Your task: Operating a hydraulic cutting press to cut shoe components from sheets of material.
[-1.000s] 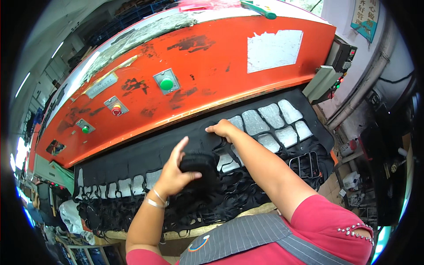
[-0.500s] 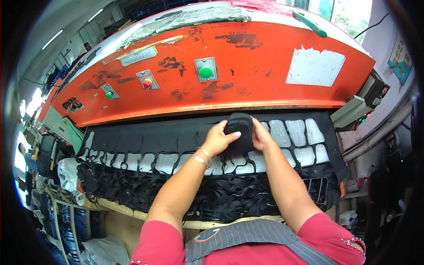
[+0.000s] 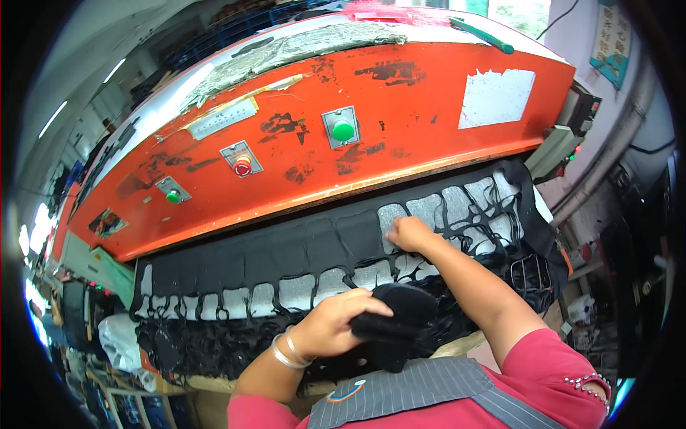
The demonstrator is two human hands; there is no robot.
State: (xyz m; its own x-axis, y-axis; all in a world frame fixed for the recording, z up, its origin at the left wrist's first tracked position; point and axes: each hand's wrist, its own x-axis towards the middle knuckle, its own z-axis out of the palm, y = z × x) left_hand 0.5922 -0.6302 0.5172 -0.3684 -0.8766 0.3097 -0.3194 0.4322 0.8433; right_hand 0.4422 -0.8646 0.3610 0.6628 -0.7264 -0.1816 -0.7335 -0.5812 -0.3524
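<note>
A stack of black, rounded cut pieces (image 3: 404, 307) is gripped in my left hand (image 3: 334, 323), thumb side on top, close to my chest. My right hand (image 3: 410, 234) is over the black sheet (image 3: 275, 252), its fingers curled together beside a pale opening (image 3: 427, 210). Whatever lies in those fingertips is hidden. The sheet is cut into panel shapes; a row of uncleared black panels runs left of my right hand. Pale openings with thin black strips between them line the near row and the far right.
An orange machine front (image 3: 400, 129) rises behind the sheet, with a large green button (image 3: 343, 130), a red button (image 3: 242, 166) and a smaller green button (image 3: 173, 196). Tangled black offcuts (image 3: 214, 350) lie along the near edge. A wire rack (image 3: 530, 275) sits at right.
Both hands were together on the stack. My left hand has drawn it down toward me, while my right hand has let go and moved onto the sheet. The view has tilted.
</note>
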